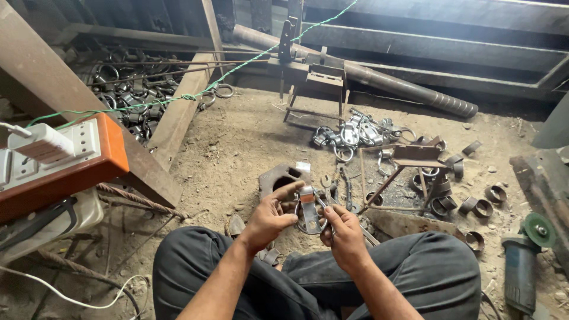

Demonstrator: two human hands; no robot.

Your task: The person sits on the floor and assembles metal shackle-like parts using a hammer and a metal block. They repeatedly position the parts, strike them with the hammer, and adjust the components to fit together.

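I sit cross-legged on the dirt floor, and low in the middle of the frame both my hands meet on one small metal clamp. My left hand is closed on its left side, thumb stretched over the top of the shiny band, fingers curled beneath. My right hand pinches the lower right part, fingers folded tight around it. The clamp hangs in the air between them, above my knees, touching nothing else.

Just behind it on the ground lies a rusty curved bracket, and to the right of centre stands a small welded stand with bent steel rings scattered around it. A pile of finished clamps lies near the upper middle, and another heap fills the upper left. An angle grinder rests at the lower right edge, and an orange power strip sits at the left.

I judge my grip the weak spot: it is all fingertips on thin, hard-edged metal, so a slip could nick a finger or drop the piece into the dirt among the loose parts. The band may spring if I force it. The grinder lies close to my right knee, and a careless shift of my leg could knock it.
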